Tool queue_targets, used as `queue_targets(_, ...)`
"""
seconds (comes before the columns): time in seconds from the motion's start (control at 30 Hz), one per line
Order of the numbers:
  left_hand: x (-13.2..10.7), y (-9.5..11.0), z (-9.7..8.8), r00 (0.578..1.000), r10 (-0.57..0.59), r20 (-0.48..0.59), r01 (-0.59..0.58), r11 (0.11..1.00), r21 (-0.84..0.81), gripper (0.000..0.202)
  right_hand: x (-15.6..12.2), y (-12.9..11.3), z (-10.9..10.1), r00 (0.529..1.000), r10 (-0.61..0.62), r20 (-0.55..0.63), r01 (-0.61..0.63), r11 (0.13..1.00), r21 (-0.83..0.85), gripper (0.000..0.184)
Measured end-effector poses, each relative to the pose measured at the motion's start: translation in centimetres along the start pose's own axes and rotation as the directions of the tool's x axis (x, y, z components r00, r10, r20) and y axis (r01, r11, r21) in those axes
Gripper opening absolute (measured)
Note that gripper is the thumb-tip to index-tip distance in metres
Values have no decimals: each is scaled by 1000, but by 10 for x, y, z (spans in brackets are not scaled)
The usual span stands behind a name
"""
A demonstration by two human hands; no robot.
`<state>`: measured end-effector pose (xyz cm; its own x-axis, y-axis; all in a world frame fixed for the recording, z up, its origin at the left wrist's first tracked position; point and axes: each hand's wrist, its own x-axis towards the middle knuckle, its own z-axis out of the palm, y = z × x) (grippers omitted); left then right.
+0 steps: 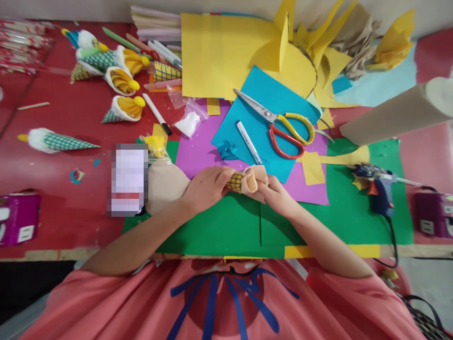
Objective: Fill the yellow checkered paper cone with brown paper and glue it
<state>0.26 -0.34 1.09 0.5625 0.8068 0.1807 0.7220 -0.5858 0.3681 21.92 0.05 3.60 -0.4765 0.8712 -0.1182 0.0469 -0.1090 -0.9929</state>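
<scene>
My left hand [207, 188] is closed around a small yellow paper cone [235, 182] with a dark grid pattern. Out of its wide end, on the right, comes a curled peach-coloured sheet [250, 183], paper or thin foam. The fingers of my right hand [278, 192] pinch the edge of that sheet. Both hands are over green sheets [212, 226]. Just beyond them lie a white marker [248, 141] and a small blue folded piece [226, 149] on a blue sheet [244, 108]. Large scissors [279, 123] with red and yellow handles rest there too.
Finished-looking paper ice cream cones [123, 108] lie at the left, near a pixelated phone-like object [129, 179]. A glue gun [382, 186] with a cord lies at the right, below a beige roll [396, 113]. Yellow sheets [215, 52] cover the back.
</scene>
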Motion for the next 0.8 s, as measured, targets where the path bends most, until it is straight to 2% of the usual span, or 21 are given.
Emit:
queue_targets(0.2,1,-1,1,1000,-17,3,17,1000,25,35,-4,-11,-4,975,32,218,-42,998,44,36)
queue_targets(0.27,1,-1,1,999,-28,16,28,999,31,33,-6,-13,-1,982,69,176,-78,996,46,47)
queue_targets(0.33,1,0,0,999,-19,27,18,999,39,33,-6,-14,3,991,117,63,-119,992,29,52)
queue_targets(0.43,1,-1,-2,1000,15,24,-16,999,48,36,-6,-10,6,984,171,-52,-168,984,52,34)
queue_targets(0.57,0,-3,-3,997,59,-40,-55,995,87,43,-2,-1,2,957,289,-32,-279,943,181,28)
queue_targets(0.6,0,-3,-3,995,76,-63,-70,993,98,42,-1,1,1,962,269,-43,-257,950,178,26)
queue_targets(0.73,0,-1,-3,983,135,-122,-119,984,130,40,2,3,1,991,57,-121,-45,994,102,18)
queue_targets(0.8,0,1,-2,982,145,-123,-128,982,136,37,2,2,5,983,54,-175,-39,995,90,15)
